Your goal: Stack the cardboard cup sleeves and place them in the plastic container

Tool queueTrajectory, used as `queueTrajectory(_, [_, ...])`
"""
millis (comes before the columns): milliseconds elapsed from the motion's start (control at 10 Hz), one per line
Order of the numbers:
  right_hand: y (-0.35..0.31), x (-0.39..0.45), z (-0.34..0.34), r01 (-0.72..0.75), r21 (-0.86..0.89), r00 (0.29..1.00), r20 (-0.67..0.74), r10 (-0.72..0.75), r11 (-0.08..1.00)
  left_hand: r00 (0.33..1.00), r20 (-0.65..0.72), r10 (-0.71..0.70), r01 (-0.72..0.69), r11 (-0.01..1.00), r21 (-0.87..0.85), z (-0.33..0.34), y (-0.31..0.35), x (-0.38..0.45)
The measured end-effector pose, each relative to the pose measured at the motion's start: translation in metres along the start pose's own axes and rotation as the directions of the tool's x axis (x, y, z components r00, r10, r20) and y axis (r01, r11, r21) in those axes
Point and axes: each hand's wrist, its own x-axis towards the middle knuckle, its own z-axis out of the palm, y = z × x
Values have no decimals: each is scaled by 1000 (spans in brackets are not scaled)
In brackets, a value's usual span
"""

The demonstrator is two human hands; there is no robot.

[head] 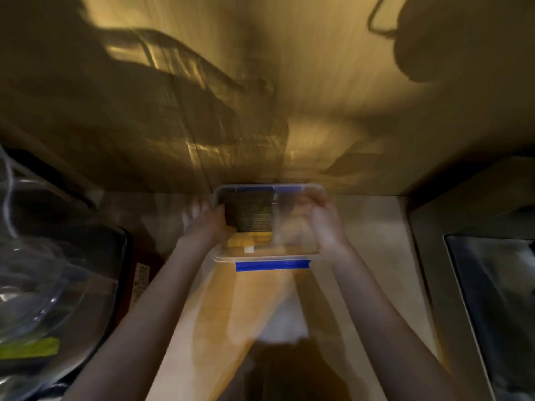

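A clear plastic container [267, 254] with blue tape on its near and far rims sits on the counter against the back wall. Inside it stands a dark, ribbed stack of cardboard cup sleeves [249, 211], in the left half. My left hand [207, 219] is at the container's left side, fingers against the stack. My right hand [321, 218] is over the container's right half, blurred by motion; whether it holds anything is unclear. Something yellow [249, 240] lies in the container below the stack.
A glass bowl [37, 285] rests on a dark tray at the left. A steel sink [492, 285] lies at the right. The back wall is close behind the container. Bare wooden counter stretches between my forearms.
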Motion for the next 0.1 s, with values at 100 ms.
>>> queueTrajectory(100, [-56,-39,-25,216,113,971,78,-225,970,997,-32,64,-63,997,37,-43,17,-13])
